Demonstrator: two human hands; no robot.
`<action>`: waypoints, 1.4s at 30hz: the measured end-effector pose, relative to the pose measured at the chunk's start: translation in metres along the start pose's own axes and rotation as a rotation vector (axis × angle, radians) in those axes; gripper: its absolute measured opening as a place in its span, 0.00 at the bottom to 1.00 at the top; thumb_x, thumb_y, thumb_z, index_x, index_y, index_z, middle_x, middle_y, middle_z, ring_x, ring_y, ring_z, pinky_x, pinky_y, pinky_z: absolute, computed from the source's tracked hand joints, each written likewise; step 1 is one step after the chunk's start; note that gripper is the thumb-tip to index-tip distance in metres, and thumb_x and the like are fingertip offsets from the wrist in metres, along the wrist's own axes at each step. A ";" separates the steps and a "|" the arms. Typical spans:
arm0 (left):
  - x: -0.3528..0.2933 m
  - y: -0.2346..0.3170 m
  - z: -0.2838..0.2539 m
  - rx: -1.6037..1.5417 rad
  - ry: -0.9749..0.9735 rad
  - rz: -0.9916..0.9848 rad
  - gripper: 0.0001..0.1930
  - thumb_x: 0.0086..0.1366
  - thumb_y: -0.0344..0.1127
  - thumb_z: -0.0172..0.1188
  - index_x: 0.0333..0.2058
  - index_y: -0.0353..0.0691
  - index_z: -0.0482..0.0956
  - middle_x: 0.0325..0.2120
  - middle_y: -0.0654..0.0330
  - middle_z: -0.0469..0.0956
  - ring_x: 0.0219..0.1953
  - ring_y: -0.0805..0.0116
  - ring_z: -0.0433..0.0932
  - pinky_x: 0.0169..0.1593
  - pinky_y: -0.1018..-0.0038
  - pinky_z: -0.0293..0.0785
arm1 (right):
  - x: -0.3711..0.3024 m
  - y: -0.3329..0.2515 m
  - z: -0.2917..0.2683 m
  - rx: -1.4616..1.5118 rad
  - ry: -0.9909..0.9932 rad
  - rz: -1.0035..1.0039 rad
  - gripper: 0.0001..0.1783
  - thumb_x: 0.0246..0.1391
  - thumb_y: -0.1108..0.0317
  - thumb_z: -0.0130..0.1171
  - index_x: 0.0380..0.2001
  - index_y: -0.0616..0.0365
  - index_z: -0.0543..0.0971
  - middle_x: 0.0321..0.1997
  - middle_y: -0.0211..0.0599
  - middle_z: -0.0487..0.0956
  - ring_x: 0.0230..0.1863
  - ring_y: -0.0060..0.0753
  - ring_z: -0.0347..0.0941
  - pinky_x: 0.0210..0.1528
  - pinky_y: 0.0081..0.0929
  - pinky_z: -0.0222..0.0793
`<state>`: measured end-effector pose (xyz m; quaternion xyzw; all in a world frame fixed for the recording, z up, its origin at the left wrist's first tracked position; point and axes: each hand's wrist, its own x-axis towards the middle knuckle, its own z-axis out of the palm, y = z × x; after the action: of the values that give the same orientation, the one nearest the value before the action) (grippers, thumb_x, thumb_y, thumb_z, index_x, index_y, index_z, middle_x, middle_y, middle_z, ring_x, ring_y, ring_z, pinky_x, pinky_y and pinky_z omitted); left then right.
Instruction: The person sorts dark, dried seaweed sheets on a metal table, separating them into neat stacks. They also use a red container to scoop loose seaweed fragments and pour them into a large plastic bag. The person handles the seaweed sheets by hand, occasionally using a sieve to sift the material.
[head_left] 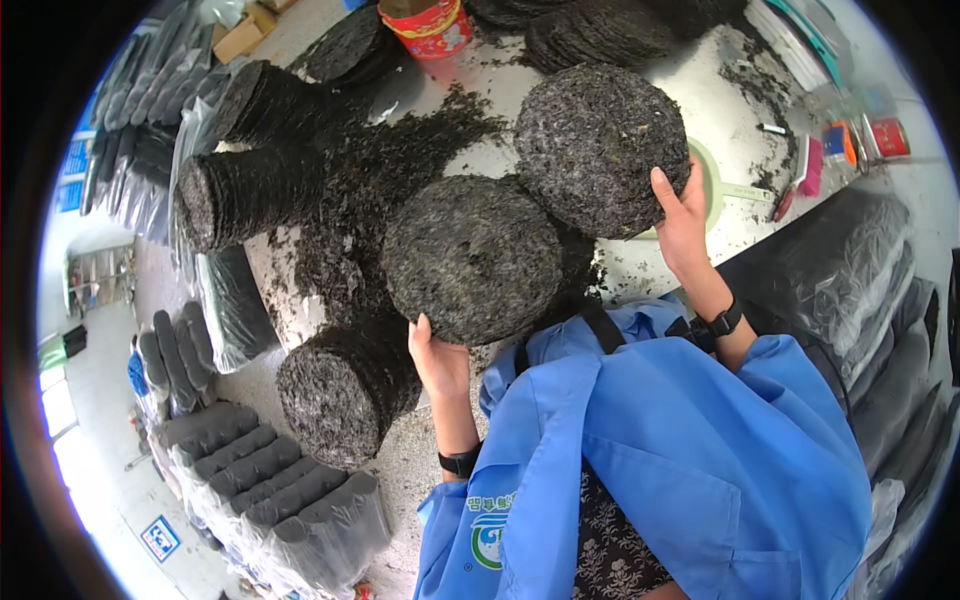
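My right hand grips the right edge of a round, dark seaweed cake, thumb on top and fingers mostly hidden beneath. Lower and to the left, a second, slightly greener seaweed cake has its near edge in my left hand, the thumb resting at the rim. The two cakes lie side by side, close together. Partly covered by the right cake is a pale green, round-topped device with a flat panel sticking out.
Stacks of seaweed cakes lie on the pale table, another stack near its front left. Loose seaweed crumbs spread between them. A red bucket stands at the back. Plastic-bagged rolls sit lower left, more bags at right.
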<state>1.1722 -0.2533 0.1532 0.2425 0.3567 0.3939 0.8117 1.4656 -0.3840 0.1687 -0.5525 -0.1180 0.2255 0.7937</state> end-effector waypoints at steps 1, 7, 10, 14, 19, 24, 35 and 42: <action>0.001 -0.001 0.000 -0.016 -0.009 -0.013 0.25 0.63 0.40 0.53 0.56 0.37 0.63 0.53 0.54 0.69 0.54 0.58 0.70 0.56 0.57 0.68 | 0.003 0.000 -0.005 -0.005 -0.010 -0.021 0.26 0.60 0.73 0.51 0.59 0.59 0.57 0.55 0.36 0.68 0.53 0.26 0.64 0.57 0.26 0.62; 0.000 0.003 0.007 -0.035 -0.018 -0.030 0.25 0.62 0.40 0.52 0.56 0.36 0.64 0.53 0.52 0.69 0.54 0.55 0.69 0.56 0.55 0.67 | 0.007 0.001 -0.012 -0.117 0.045 -0.124 0.34 0.57 0.75 0.54 0.64 0.58 0.52 0.65 0.40 0.56 0.66 0.30 0.51 0.66 0.28 0.47; -0.001 0.004 0.000 -0.068 -0.039 -0.036 0.27 0.61 0.41 0.54 0.57 0.37 0.64 0.54 0.53 0.70 0.55 0.55 0.69 0.58 0.55 0.65 | 0.009 0.000 -0.014 -0.311 0.071 -0.258 0.35 0.56 0.74 0.55 0.65 0.58 0.54 0.69 0.39 0.52 0.70 0.31 0.43 0.69 0.27 0.38; -0.001 0.003 -0.001 -0.033 0.000 -0.013 0.26 0.61 0.40 0.54 0.57 0.39 0.64 0.54 0.54 0.69 0.55 0.56 0.69 0.58 0.56 0.65 | 0.005 -0.008 -0.011 -0.478 0.040 -0.364 0.25 0.59 0.72 0.52 0.60 0.56 0.63 0.64 0.35 0.62 0.64 0.30 0.54 0.66 0.27 0.45; -0.006 0.004 0.012 0.132 -0.059 0.035 0.25 0.65 0.40 0.53 0.58 0.38 0.62 0.55 0.55 0.67 0.56 0.58 0.67 0.57 0.56 0.65 | -0.023 -0.031 0.024 -0.968 -0.470 -0.258 0.17 0.57 0.67 0.53 0.50 0.55 0.74 0.49 0.47 0.74 0.45 0.39 0.73 0.49 0.32 0.66; -0.008 -0.006 0.031 0.211 -0.242 0.077 0.22 0.70 0.44 0.45 0.56 0.36 0.65 0.55 0.55 0.67 0.56 0.62 0.67 0.58 0.60 0.65 | -0.056 -0.020 0.067 -1.027 -0.967 -0.490 0.45 0.41 0.41 0.64 0.55 0.64 0.68 0.59 0.61 0.60 0.57 0.60 0.62 0.56 0.40 0.65; -0.001 -0.001 0.018 0.118 -0.024 0.068 0.24 0.69 0.47 0.47 0.58 0.37 0.62 0.55 0.54 0.67 0.55 0.59 0.68 0.58 0.58 0.66 | -0.013 -0.010 0.006 -0.543 -0.199 0.124 0.20 0.61 0.51 0.50 0.28 0.59 0.74 0.22 0.22 0.67 0.24 0.15 0.61 0.25 0.20 0.55; 0.007 -0.006 -0.004 0.003 -0.060 0.027 0.25 0.69 0.48 0.47 0.58 0.37 0.62 0.56 0.56 0.67 0.56 0.59 0.67 0.59 0.59 0.65 | 0.008 -0.003 -0.033 0.145 -0.142 0.262 0.18 0.63 0.61 0.47 0.48 0.63 0.71 0.50 0.37 0.75 0.48 0.28 0.73 0.51 0.28 0.70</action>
<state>1.1750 -0.2505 0.1442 0.2603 0.3297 0.3969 0.8161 1.4881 -0.4084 0.1589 -0.4870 -0.0842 0.3734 0.7851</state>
